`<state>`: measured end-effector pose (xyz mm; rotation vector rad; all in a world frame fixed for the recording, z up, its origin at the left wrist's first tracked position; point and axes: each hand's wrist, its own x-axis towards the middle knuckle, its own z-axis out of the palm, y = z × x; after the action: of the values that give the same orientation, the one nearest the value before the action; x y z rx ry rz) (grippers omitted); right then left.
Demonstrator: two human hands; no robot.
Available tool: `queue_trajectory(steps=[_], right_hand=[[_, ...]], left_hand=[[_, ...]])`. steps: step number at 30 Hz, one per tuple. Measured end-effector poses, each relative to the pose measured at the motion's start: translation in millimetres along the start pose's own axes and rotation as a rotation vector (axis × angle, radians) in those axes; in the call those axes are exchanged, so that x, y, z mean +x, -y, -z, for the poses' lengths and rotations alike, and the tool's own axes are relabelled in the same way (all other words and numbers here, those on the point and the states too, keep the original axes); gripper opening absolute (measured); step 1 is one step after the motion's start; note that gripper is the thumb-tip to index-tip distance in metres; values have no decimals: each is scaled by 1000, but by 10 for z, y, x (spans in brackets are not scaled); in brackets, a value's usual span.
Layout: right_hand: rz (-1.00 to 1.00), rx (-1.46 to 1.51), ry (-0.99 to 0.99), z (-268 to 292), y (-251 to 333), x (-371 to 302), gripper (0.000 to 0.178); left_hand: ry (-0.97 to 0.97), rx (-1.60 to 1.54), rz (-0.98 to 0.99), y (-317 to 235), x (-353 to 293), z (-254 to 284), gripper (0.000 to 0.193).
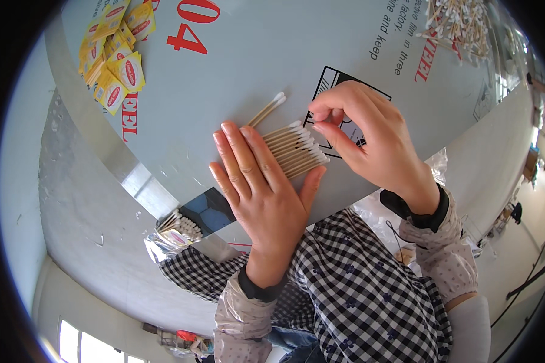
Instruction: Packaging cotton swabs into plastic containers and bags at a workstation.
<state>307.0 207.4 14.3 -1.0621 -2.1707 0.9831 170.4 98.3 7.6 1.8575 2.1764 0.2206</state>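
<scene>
L hand (257, 187) flat over the swab row (293, 150) on the table (224, 85), R hand (369, 130) curled, narrow thumb-index gap, nothing visible inside; uneven L pressure could prob. skew the row.

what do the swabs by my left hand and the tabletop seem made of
The swabs: matt tan sticks, likely wood by colour, with soft white, cotton-looking tips. The tabletop: smooth grey, perhaps film-covered metal, given its print and shiny edge.
</scene>
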Motion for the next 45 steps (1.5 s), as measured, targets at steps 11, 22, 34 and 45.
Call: queue_trajectory(steps=[11, 22, 34, 45], right_hand=[[260, -176, 161, 42, 16, 174, 17], [434, -348, 235, 25, 191, 257, 27], [255, -435, 366, 321, 268, 285, 29], [-192, -124, 195, 575, 166, -139, 22]], left_hand=[[35, -15, 16, -4, -19, 9, 101], [40, -7, 39, -17, -9, 26, 92], [32, -27, 30, -26, 8, 14, 93], [-11, -15, 17, -25, 8, 10, 96]])
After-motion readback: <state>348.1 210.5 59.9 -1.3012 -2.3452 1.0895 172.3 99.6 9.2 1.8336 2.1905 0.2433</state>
